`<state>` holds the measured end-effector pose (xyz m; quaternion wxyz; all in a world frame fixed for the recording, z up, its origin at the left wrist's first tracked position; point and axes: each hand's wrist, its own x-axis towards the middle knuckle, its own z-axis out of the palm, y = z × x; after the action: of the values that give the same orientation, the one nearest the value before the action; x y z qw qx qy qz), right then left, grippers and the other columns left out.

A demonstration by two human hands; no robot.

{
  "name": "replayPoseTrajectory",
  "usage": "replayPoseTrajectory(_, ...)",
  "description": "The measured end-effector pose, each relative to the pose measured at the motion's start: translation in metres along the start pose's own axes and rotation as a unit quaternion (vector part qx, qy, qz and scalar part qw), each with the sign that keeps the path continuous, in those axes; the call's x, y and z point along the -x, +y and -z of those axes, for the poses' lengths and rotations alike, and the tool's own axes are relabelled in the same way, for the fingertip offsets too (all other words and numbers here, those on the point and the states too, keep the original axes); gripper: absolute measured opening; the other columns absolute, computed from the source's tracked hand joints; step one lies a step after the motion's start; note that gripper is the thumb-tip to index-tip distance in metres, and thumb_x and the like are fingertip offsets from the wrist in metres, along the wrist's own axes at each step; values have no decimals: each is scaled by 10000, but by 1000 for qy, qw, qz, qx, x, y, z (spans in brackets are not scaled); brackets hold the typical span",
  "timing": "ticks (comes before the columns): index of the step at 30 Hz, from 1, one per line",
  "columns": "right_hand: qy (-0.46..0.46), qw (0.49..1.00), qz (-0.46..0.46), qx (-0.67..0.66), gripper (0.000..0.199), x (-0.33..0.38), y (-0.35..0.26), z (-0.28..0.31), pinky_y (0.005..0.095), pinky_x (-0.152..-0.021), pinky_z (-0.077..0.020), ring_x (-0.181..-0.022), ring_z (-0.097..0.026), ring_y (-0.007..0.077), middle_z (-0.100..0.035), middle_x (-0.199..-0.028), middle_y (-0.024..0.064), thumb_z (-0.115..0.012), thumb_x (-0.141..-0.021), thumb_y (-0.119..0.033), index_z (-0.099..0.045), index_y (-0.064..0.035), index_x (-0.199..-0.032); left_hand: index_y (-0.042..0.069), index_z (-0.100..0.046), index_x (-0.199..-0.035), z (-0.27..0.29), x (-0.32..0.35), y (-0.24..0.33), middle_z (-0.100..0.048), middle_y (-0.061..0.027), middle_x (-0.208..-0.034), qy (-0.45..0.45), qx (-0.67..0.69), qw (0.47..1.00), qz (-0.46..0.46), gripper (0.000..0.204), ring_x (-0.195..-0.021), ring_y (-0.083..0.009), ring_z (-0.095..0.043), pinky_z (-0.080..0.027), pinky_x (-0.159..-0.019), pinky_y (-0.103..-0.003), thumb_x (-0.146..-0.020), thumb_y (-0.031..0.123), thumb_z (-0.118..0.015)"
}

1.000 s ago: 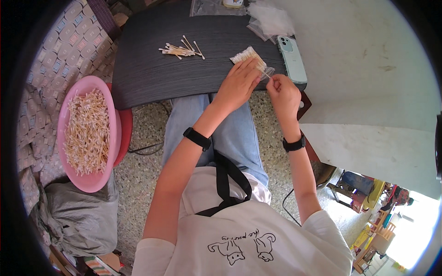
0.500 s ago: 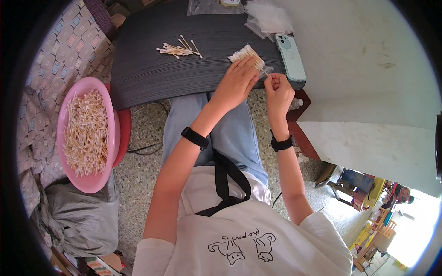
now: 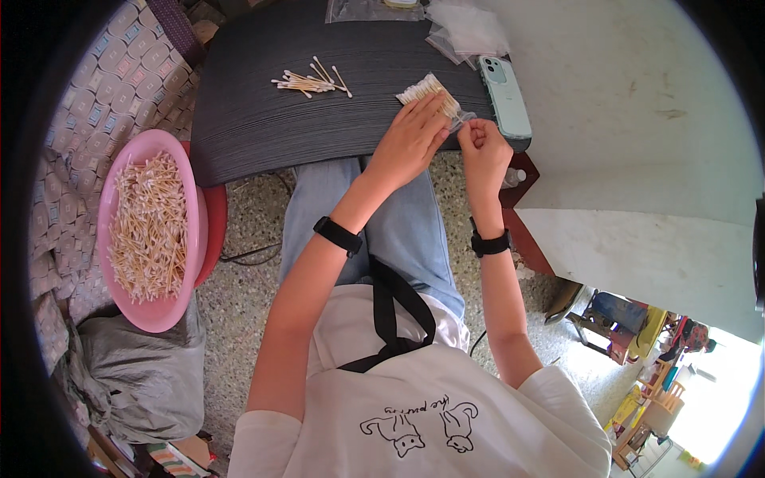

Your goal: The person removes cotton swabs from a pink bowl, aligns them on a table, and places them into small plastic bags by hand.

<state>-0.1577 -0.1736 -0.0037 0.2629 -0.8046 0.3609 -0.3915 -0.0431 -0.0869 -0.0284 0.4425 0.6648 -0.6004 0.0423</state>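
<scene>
A clear plastic bag filled with cotton swabs [image 3: 430, 89] lies flat near the right end of the dark table. My left hand [image 3: 413, 137] rests on it with fingers stretched out, pressing it down and covering part of it. At the bag's near right end, my right hand [image 3: 486, 151] is closed in a pinch on the clear plastic edge. Its fingertips hide exactly what else may be between them. Farther left on the tabletop lies a small loose pile of cotton swabs [image 3: 311, 82], some crossing each other.
A light green phone [image 3: 508, 99] lies at the table's [image 3: 239, 119] right edge, beside a stack of clear bags [image 3: 466, 30]. Another clear bag [image 3: 370, 9] is at the far edge. Left of the table stands a pink basin [image 3: 199, 231] heaped with swabs. A pale wall [image 3: 621, 119] borders the right side.
My right hand has shifted very slightly up and right, staying at the bag's end. My left hand keeps its place on the bag. The view has moved a little.
</scene>
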Motion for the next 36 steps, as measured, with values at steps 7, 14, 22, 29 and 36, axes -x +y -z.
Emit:
replayPoseTrajectory(7, -23, 999, 23, -9, 97, -9, 5, -12, 337, -562, -450, -585, -578, 221, -606, -689, 124, -676, -780, -56, -625, 12, -829, 34, -535, -1061, -3, 3, 0, -459, -145, -1398, -21, -23, 1000, -4, 271, -1333, -309, -377, -284, -1111, -442, -999, 268, -415)
replayPoseTrajectory(14, -51, 998, 9, -43, 180, -28, 19, -12, 279, -558, -385, -584, -407, 148, -504, -730, 46, -737, -719, -40, -618, -8, -850, 17, -541, -1036, 0, 0, 1, -488, -172, -1359, -30, -17, 999, -4, 263, -1324, -320, -390, -288, -1110, -444, -995, 251, -428)
replayPoseTrajectory(22, -229, 959, 74, -147, 343, -56, 37, 0, 256, -561, -375, -626, -413, 103, -590, -812, -8, -744, -731, -58, -683, -64, -1068, 26, -533, -988, 5, -4, 1, -549, -158, -1287, -17, 48, 998, 29, 213, -1273, -322, -451, -303, -1103, -446, -984, 225, -457)
replayPoseTrajectory(29, -217, 968, 44, -121, 259, -50, 38, -2, 249, -574, -401, -654, -486, 83, -651, -850, 11, -705, -794, -75, -697, -57, -1053, 37, -505, -1065, 7, -4, 0, -524, -158, -1317, -32, 37, 999, 17, 204, -1251, -317, -475, -322, -1094, -435, -972, 218, -487)
replayPoseTrajectory(36, -161, 965, -9, -208, 199, -36, 15, 9, 256, -699, -459, -744, -552, 94, -667, -902, 34, -506, -932, -32, -652, -21, -1066, 72, -458, -1168, 18, 1, -8, -377, -179, -1455, 59, 303, 945, 108, 285, -1359, -329, -355, -290, -1117, -415, -942, 207, -567)
